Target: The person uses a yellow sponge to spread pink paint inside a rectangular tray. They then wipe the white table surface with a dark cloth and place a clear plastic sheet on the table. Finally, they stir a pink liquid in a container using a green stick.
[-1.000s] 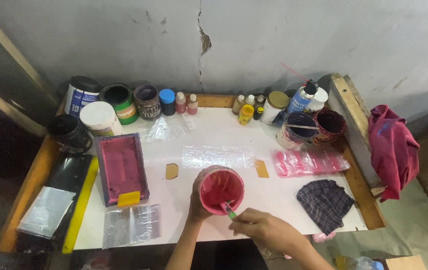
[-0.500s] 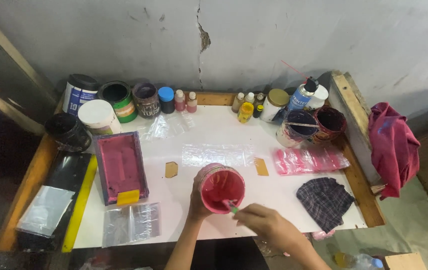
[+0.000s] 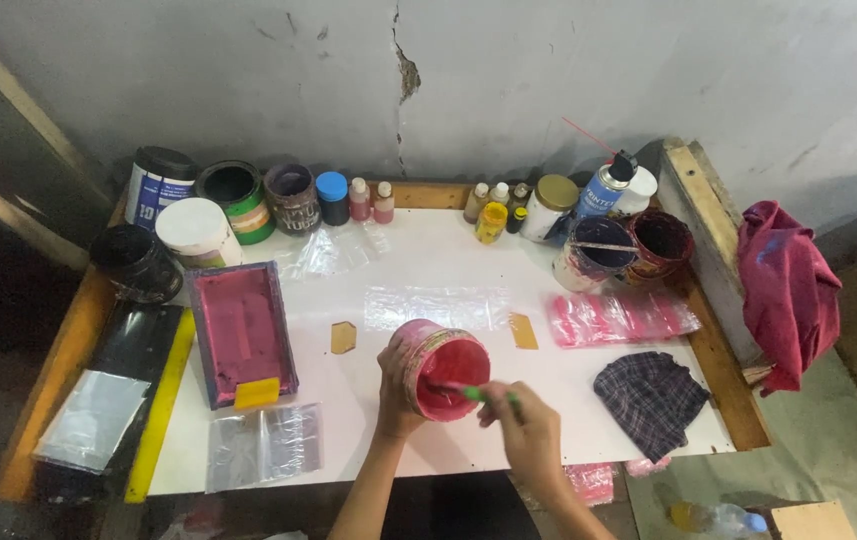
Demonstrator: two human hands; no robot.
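Observation:
A round tub of pink-red paint (image 3: 445,366) stands tilted toward me near the table's front edge. My left hand (image 3: 392,388) grips its left side. My right hand (image 3: 523,428) holds a thin green stick (image 3: 476,394) whose tip is dipped in the paint inside the tub. Both forearms come in from the bottom of the view.
A pink-coated framed screen (image 3: 241,331) lies to the left with a yellow card on it. Paint cans, small bottles and a spray can line the back of the white table (image 3: 428,250). Clear plastic sheets, pink bags (image 3: 620,318), a checked cloth (image 3: 650,396) and a red rag (image 3: 786,290) lie to the right.
My right hand has shifted the green stick slightly inside the tub, stirring. The left hand keeps its hold on the tub, which has tilted a little.

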